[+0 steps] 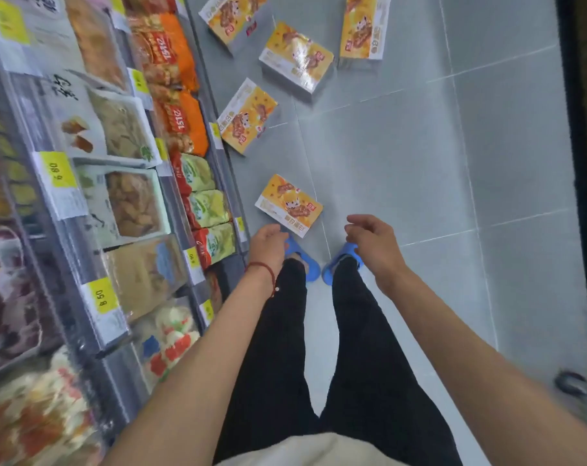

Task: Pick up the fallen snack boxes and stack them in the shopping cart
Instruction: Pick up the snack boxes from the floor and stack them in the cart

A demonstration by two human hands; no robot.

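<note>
Yellow snack boxes lie scattered on the grey tiled floor (pixel 403 156) beside the freezer shelf (pixel 117 183). Nearest box (pixel 288 205) sits flat just ahead of the blue slippers (pixel 310 269); four more boxes (pixel 246 116) lie further up the aisle. Left hand (pixel 267 243) reaches down, fingers loosely curled, holding nothing. Right hand (pixel 369 237) hangs half open beside it, also empty, neither touching the box.
</note>
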